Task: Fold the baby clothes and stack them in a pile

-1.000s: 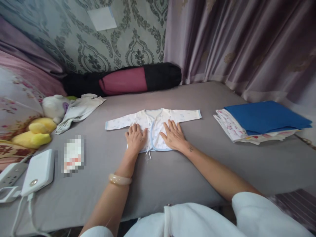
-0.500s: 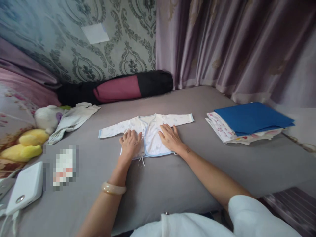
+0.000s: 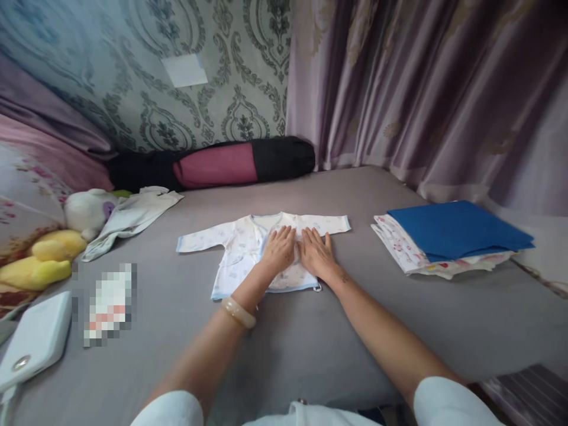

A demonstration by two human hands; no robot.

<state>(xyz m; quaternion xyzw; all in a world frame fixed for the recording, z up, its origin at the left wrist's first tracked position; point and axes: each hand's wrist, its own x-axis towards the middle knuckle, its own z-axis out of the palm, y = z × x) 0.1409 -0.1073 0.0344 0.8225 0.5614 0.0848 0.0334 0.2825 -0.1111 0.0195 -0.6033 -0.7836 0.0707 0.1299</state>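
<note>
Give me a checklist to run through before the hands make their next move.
1. Left hand on the small printed top: ok, spread palm down.
2. Right hand on it too: ok, palm down beside the left.
3. Both sleeves stretched outward: ok.
4. Top free of creases beneath the palms: cannot tell, hidden.
5. Blue cloth apart from the top: ok, on patterned cloths to the right.

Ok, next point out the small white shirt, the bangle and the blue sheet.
Small white shirt (image 3: 239, 251): head view, front of its body.
Bangle (image 3: 238, 312): head view, the band's upper surface.
Blue sheet (image 3: 459, 229): head view, middle of its top face.
</note>
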